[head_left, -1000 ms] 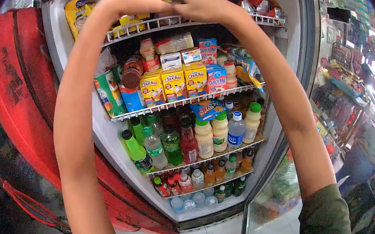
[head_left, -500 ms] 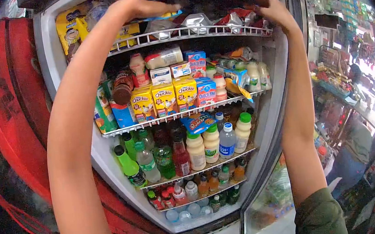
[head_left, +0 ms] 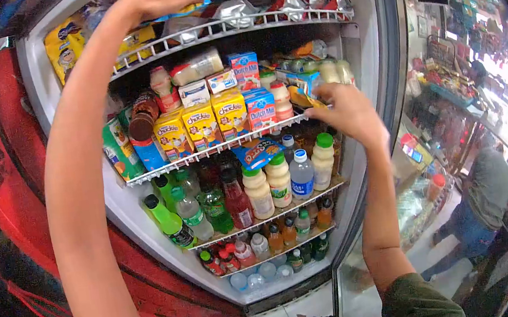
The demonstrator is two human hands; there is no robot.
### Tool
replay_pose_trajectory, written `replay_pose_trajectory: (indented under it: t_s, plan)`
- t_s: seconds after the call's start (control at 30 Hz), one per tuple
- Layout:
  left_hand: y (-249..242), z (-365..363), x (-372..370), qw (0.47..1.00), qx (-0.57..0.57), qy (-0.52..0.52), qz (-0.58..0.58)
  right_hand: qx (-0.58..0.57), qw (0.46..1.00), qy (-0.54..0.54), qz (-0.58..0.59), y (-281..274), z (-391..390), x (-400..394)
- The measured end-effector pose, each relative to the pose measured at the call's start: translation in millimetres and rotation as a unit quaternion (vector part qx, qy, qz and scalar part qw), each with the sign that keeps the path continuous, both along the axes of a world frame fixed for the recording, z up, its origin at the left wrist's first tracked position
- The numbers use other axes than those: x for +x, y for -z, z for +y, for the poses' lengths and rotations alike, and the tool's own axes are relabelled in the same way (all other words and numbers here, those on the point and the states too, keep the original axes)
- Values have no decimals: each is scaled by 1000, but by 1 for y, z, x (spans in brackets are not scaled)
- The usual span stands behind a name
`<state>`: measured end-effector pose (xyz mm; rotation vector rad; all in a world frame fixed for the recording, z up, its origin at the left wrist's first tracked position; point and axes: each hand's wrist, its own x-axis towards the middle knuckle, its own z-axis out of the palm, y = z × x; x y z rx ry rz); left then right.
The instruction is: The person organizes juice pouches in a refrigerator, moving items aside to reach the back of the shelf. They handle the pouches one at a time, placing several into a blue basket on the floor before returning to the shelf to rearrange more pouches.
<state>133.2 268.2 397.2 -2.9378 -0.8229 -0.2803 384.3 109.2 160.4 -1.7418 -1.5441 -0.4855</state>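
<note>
My left hand [head_left: 164, 4] reaches over the top wire shelf [head_left: 232, 24], its fingers on a blue and yellow packet [head_left: 192, 8] that they partly hide. On the second shelf's right side, my right hand [head_left: 345, 110] has its thumb and fingers at a blue and yellow snack packet [head_left: 302, 95], pinching its edge. Left of that packet stand a small pink-white bottle [head_left: 281, 98], Dutch Mill boxes [head_left: 261, 109] and yellow Chuckie boxes [head_left: 201, 127]. Small white-capped bottles [head_left: 329, 72] are behind the right fingers.
Silver and red packs [head_left: 237, 11] lie on the top shelf. Lower shelves hold green, red and cream bottles [head_left: 259, 192]. A blue cookie packet [head_left: 258, 153] hangs below the second shelf. The glass door [head_left: 412, 140] is open at right; a red cooler [head_left: 8, 149] stands left.
My right hand has come down from the top shelf's right end to the packet on the second shelf. My left hand stays at the top shelf. The view has shifted slightly.
</note>
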Motion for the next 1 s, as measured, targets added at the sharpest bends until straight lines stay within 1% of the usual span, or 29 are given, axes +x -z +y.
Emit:
replay_pose_trajectory:
  t_s: [0.03,0.07,0.1,0.13,0.17,0.2,0.23,0.27,0.33,0.37,0.43,0.47,0.5,0.53,0.57,0.63,0.67,0.7,0.77,0.8,0.83,0.9,0.93,1.0]
  plan:
    - [-4,27,-2,1000,-3,1,4,48,999,11,-9,10,14,1]
    - [-13,77,-8,998,60,-3,-33,95,995,22,-19,14,20,2]
    - [-16,105,-9,990,123,-7,-71,91,995,23,-16,15,20,0]
    - [8,23,-3,976,168,-81,-116,89,994,52,-25,16,20,-2]
    - [16,6,0,976,165,-81,-114,88,992,80,-34,16,19,-2]
    - [20,-3,3,929,342,-95,-107,108,990,83,-35,18,21,1]
    - [26,-18,6,850,507,-104,-98,107,990,84,-32,17,23,3]
    - [44,-62,12,819,550,-87,-138,180,981,68,-20,16,27,5]
    - [67,-98,18,802,547,77,-227,314,949,27,-8,8,32,6]
    - [76,-103,22,788,534,176,-252,311,950,27,-8,1,34,8]
    - [97,-114,29,829,446,208,-267,395,918,16,30,-15,36,11]
    - [101,-117,34,882,372,164,-238,389,920,16,32,-22,34,12]
    - [104,-118,36,926,294,118,-206,400,915,40,16,-29,30,13]
    - [112,-91,40,914,283,184,-224,412,909,63,-3,-34,24,12]
    - [118,-88,44,915,280,183,-226,409,911,62,-4,-39,18,11]
    - [129,-81,52,937,139,203,-246,482,873,59,-41,-46,6,9]
    - [136,-77,56,928,97,238,-271,502,860,65,-59,-48,-1,9]
    - [143,-74,59,926,98,240,-273,503,860,66,-61,-49,-7,8]
    - [158,-85,65,918,60,241,-310,532,846,-41,16,-51,-17,1]
    - [162,-87,68,929,-10,239,-282,528,842,-101,45,-51,-22,-3]
    - [166,-94,68,902,-189,275,-275,528,842,-101,44,-50,-24,-6]
    - [173,-107,64,868,-298,288,-273,515,843,-131,89,-50,-29,-11]
    - [178,-112,62,868,-297,289,-274,516,842,-131,87,-49,-32,-14]
    - [184,-119,60,826,-379,306,-282,439,855,-211,177,-45,-38,-20]
